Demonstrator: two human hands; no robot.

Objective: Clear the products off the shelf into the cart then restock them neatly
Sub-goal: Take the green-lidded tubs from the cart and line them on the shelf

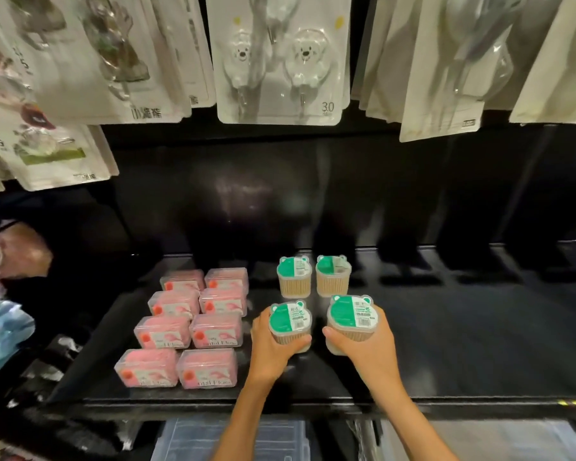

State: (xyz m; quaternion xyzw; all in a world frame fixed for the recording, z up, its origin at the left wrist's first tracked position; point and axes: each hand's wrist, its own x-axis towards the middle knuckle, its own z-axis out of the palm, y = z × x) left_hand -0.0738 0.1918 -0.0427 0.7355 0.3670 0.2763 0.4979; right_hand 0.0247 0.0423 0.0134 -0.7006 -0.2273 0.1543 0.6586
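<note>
Restocking, it seems: left hand (273,344) and right hand (366,344) each wrap fingers round a green-lidded tub (290,322), (351,322), setting them on the shelf (446,327) behind-row aligned, probably touching down.

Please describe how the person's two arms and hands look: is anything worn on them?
Both forearms are bare up to the frame's bottom edge; no sleeves show. The left hand and right hand wear no gloves; no rings, watch or bracelet are visible. The fingers are slender.

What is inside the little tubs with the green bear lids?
Through the clear sides of the tubs you can see tightly packed thin tan sticks. Their tips are hidden under the green lids, so I cannot tell exactly what they are.
</note>
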